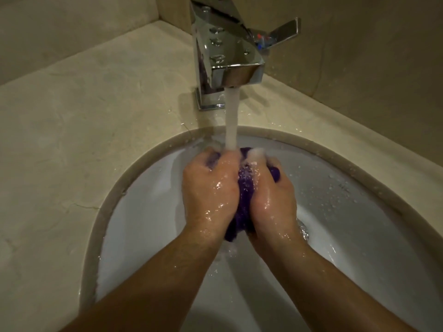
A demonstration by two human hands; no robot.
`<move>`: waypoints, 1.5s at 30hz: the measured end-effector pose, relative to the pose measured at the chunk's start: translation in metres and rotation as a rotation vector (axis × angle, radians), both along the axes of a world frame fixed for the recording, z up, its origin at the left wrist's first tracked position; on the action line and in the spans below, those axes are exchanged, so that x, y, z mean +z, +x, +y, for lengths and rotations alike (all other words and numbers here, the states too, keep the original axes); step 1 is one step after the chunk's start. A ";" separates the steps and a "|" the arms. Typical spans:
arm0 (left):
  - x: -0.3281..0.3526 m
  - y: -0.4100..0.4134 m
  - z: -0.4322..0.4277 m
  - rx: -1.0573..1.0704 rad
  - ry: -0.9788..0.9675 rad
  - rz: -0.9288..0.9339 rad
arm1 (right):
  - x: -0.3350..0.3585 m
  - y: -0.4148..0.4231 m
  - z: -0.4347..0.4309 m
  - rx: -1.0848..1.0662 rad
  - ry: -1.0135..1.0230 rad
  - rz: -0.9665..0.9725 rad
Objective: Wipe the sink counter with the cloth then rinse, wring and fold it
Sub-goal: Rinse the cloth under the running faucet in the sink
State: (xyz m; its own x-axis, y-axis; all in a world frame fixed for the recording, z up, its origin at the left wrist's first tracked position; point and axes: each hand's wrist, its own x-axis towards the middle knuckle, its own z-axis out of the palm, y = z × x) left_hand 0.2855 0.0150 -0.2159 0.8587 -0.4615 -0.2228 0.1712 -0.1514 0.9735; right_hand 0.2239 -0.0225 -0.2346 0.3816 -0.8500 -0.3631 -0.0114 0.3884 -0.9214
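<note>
On your far left the beige stone counter [60, 121] runs back to the wall, with a thin crack near the sink's rim and water drops lying close to the tap's base. The white sink [134, 202] sits under the counter, its oval rim curving round your arms. Your left hand [211, 185] is over the middle of the basin, wet and shining, with its fingers curled tight round the left side of the purple cloth [244, 190]. The cloth is bunched into a wad between your two hands, above the basin, and a dark tail of it hangs below your palms. The stream of water [231, 121] falls straight from the chrome tap [225, 51] and strikes the top of the cloth and your left knuckles, splashing white there. Your right hand [271, 195] grips the right side of the wad with its fingers curled over it, and a purple fold shows past them. Just right of your right wrist the drain [303, 230] is partly in sight, with water swirling at it. The tap's flat lever [285, 27] points off to the right, with red and blue marks at its root. Drops speckle the basin wall on the right
</note>
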 end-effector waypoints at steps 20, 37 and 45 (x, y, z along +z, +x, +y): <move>-0.011 0.022 0.009 0.172 0.055 -0.393 | -0.035 -0.030 -0.016 0.136 -0.614 0.347; -0.067 -0.003 -0.002 -0.227 0.843 -0.710 | -0.073 -0.019 -0.027 0.505 -0.912 0.936; -0.078 -0.002 -0.016 -0.160 0.740 -0.781 | -0.079 -0.017 -0.036 0.432 -0.964 0.939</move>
